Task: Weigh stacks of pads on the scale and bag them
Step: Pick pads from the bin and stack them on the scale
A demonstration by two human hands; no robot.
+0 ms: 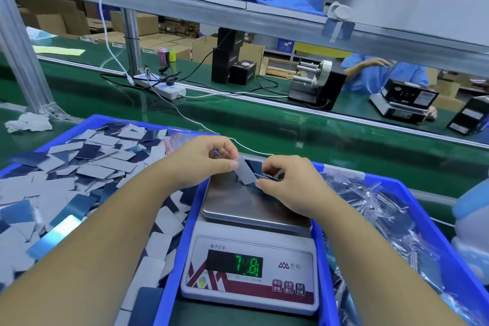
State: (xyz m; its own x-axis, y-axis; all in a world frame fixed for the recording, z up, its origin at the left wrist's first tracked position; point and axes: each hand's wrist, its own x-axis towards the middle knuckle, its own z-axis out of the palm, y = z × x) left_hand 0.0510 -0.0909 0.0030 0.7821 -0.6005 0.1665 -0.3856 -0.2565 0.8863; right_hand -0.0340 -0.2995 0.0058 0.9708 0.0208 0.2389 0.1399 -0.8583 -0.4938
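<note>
We take the scale (251,254) as our landmark. It sits on the green tabletop (238,124), and its display shows green digits. Left of it, a blue bin (169,241) is heaped with loose grey and dark pads (87,167). Right of it, a second blue bin (412,193) holds clear bags (375,209).

Over the far end of the scale's steel pan, our left hand (201,164) and right hand (288,188) meet on a small stack of pads (247,173). Each grip pinches one end of it, with the stack's lower edge at the pan.

We judge the risk to be a false weight. Fingers bearing on the stack or the pan would skew the digits. The thin pads could also fan out and slide off the pan's edge into the left bin.

Beyond the scale runs a green belt with a power strip (161,86), cables and a black machine (317,85). Cardboard boxes fill the room behind, where another worker in blue (381,77) sits.
</note>
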